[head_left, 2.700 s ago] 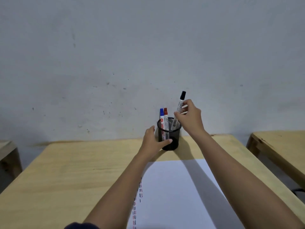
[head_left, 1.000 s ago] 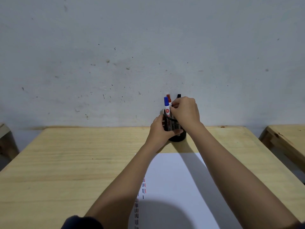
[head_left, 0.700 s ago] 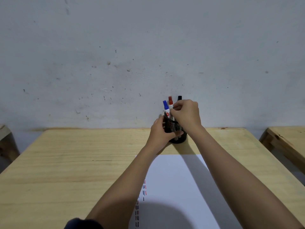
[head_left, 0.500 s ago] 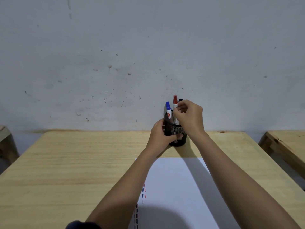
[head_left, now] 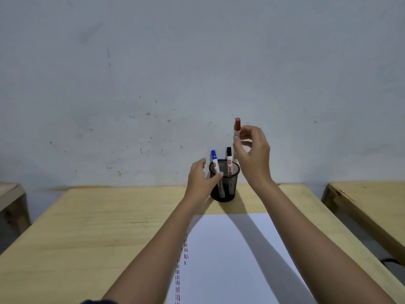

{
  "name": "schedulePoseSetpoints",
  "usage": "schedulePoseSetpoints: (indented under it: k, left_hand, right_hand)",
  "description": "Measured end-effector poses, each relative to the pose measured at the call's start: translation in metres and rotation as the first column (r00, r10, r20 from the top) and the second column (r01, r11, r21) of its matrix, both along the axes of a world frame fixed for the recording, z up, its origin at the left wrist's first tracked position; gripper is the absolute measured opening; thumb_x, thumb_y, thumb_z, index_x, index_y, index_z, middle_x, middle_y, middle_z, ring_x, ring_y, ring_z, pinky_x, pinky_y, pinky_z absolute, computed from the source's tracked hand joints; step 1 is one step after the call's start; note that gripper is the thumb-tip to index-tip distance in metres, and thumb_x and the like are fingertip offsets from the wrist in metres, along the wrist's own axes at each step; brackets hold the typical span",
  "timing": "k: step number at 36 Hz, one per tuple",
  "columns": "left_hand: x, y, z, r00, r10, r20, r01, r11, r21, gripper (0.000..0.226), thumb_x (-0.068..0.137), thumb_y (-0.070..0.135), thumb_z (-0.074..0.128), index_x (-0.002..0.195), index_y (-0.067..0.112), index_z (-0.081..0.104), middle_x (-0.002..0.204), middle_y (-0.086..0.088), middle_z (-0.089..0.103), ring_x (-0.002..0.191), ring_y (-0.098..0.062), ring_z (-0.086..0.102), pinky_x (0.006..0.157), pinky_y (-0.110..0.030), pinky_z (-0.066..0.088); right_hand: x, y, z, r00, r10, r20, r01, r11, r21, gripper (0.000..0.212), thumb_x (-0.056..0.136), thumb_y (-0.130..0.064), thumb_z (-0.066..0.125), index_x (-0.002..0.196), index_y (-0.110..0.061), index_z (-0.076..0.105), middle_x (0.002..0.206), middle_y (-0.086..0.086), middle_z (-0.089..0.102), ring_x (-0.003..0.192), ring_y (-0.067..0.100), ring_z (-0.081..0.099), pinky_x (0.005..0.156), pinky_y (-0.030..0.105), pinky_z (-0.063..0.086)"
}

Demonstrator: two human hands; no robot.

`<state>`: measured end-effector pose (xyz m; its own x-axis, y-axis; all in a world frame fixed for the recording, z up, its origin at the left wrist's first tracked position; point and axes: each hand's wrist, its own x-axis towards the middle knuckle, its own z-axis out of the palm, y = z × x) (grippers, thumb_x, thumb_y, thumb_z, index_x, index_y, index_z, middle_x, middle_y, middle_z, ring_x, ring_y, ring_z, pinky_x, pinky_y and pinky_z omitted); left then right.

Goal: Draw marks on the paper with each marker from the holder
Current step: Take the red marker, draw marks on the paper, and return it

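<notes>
A black mesh holder [head_left: 228, 189] stands at the far edge of the wooden table [head_left: 98, 227]. A blue-capped marker [head_left: 214, 160] and a black-capped marker [head_left: 229, 159] stick up out of it. My left hand [head_left: 200, 183] wraps around the holder's left side. My right hand [head_left: 252, 154] is raised above and right of the holder, pinching a red-capped marker [head_left: 237, 126] upright, clear of the rim. A white paper [head_left: 236, 260] lies in front of the holder, with short red, blue and black dashes [head_left: 183, 260] down its left edge.
A grey wall [head_left: 175, 73] rises right behind the table. Another wooden table [head_left: 372, 205] stands to the right across a gap, and a third piece of wooden furniture [head_left: 11, 198] shows at the left edge.
My right hand put the black marker into the holder, then took the red marker and lifted it up out of the holder. My left hand stayed on the holder.
</notes>
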<state>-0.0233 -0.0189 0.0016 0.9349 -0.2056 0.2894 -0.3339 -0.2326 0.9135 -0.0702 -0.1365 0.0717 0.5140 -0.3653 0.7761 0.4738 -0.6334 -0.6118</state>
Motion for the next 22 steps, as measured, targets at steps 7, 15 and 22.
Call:
schedulePoseSetpoints:
  k: [7, 15, 22]
  left_hand:
    - [-0.052, 0.023, 0.068, 0.977, -0.045, 0.207, 0.105, 0.953, -0.285, 0.021, 0.091, 0.019, 0.059, 0.111, 0.016, 0.063, 0.100, 0.001, 0.066, 0.095, -0.013, 0.062, 0.081, -0.018, 0.053]
    - [-0.097, 0.038, 0.083, 0.918, -0.154, 0.365, 0.201, 0.975, -0.093, 0.009, 0.083, 0.016, 0.069, 0.092, 0.014, 0.071, 0.090, 0.005, 0.067, 0.084, -0.009, 0.065, 0.078, -0.020, 0.052]
    - [-0.111, 0.044, 0.076, 0.918, -0.129, 0.375, 0.181, 0.978, -0.105, 0.008, 0.081, 0.011, 0.071, 0.088, 0.008, 0.071, 0.085, 0.002, 0.069, 0.084, -0.017, 0.068, 0.079, -0.024, 0.055]
  right_hand:
    - [-0.043, 0.008, -0.010, 0.998, 0.041, -0.056, -0.050, 0.982, -0.185, 0.015, 0.087, -0.006, 0.057, 0.102, -0.005, 0.060, 0.093, 0.001, 0.056, 0.088, 0.014, 0.056, 0.082, 0.029, 0.050]
    - [-0.082, 0.016, -0.028, 0.994, 0.050, -0.094, -0.075, 0.956, -0.283, 0.013, 0.090, -0.012, 0.055, 0.102, -0.007, 0.059, 0.095, 0.007, 0.058, 0.090, 0.023, 0.055, 0.082, 0.040, 0.049]
    - [-0.102, 0.016, -0.029, 0.983, 0.110, -0.146, -0.148, 0.947, -0.284, 0.012, 0.092, -0.014, 0.053, 0.103, -0.011, 0.058, 0.099, 0.006, 0.057, 0.093, 0.016, 0.055, 0.084, 0.031, 0.047]
